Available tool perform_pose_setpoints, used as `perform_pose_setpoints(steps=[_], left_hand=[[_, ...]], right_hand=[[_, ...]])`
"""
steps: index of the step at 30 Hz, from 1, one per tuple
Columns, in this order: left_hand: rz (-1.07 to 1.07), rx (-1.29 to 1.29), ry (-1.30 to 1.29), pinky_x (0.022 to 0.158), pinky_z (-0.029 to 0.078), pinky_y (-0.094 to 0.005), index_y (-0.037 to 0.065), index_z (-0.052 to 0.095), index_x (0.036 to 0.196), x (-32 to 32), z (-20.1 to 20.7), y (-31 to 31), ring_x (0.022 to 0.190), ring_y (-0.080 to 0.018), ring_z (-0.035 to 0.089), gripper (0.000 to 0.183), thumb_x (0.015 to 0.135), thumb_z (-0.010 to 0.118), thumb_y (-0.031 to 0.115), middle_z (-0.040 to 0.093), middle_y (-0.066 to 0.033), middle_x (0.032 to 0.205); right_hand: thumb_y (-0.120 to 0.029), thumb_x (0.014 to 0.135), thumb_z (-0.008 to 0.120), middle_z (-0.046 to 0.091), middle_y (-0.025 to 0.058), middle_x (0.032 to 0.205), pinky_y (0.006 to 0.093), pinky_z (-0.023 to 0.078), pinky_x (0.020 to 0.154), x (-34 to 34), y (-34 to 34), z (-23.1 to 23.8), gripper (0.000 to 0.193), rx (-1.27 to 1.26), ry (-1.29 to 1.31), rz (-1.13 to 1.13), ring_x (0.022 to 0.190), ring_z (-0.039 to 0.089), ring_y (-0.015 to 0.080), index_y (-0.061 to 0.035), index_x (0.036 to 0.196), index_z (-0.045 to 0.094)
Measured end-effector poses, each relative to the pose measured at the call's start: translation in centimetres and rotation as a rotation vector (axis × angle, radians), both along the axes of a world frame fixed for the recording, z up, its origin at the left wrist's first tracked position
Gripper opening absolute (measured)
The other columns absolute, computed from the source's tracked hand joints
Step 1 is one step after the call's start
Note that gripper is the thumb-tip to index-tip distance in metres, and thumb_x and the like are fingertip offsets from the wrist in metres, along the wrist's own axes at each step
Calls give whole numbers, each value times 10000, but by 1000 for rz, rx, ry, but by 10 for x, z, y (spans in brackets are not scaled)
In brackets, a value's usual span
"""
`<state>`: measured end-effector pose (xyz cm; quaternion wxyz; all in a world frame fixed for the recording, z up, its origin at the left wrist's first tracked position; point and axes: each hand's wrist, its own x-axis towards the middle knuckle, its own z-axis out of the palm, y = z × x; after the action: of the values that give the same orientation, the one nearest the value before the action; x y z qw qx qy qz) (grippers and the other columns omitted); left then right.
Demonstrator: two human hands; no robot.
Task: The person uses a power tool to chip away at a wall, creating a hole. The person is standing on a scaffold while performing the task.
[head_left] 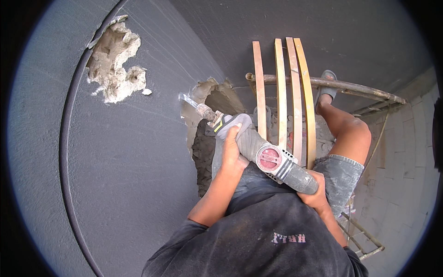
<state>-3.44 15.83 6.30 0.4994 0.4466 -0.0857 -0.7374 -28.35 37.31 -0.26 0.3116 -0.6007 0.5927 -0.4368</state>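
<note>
A dusty grey demolition hammer (251, 145) with a round red cap on its side lies slantwise across my lap. My left hand (233, 150) is wrapped round its front part, just behind a grey sleeve with a yellow and black band. At the rear end, my right hand (316, 190) grips the dark handle. The chisel bit (187, 99) points up and left at the dark grey wall (134, 175), by the left rim of a broken hole (200, 92). Whether the tip touches the wall I cannot tell.
A larger broken patch (113, 62) shows pale rubble at the upper left. Beside it a black hose (67, 152) curves down the wall. Several wooden slats (280, 87) stand ahead of my lap, crossing a scaffold pole (360, 85). My sandalled foot (327, 81) rests by the pole.
</note>
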Motion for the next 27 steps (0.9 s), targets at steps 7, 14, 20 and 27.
perform_pose_setpoints(steps=[7,14,20,27], left_hand=[[34,20,-42,831,598,-402,4,651,1175,3,4,0,912,-278,720,412,935,667,339,722,-149,1020],[17,33,-64,879,595,-415,53,673,1212,2,4,-6,981,-264,717,386,927,686,312,729,-108,1093],[26,43,-86,825,600,-421,29,660,1178,0,9,-11,903,-285,722,394,926,690,330,725,-136,1017],[20,51,-86,796,599,-429,9,652,1159,7,7,-11,876,-304,713,404,927,685,339,716,-163,987]], right_hand=[[-92,607,821,725,187,992,403,526,889,20,-25,62,497,29,-74,-33,939,709,351,32,1072,698],[-79,618,764,729,187,865,370,549,762,19,-44,73,393,9,-217,-31,799,739,323,48,987,718],[-72,623,758,727,183,860,362,542,769,19,-49,92,363,113,-232,2,807,739,320,41,964,710],[-69,634,780,722,178,871,366,540,767,21,-45,85,347,116,-255,61,803,732,328,35,958,708]])
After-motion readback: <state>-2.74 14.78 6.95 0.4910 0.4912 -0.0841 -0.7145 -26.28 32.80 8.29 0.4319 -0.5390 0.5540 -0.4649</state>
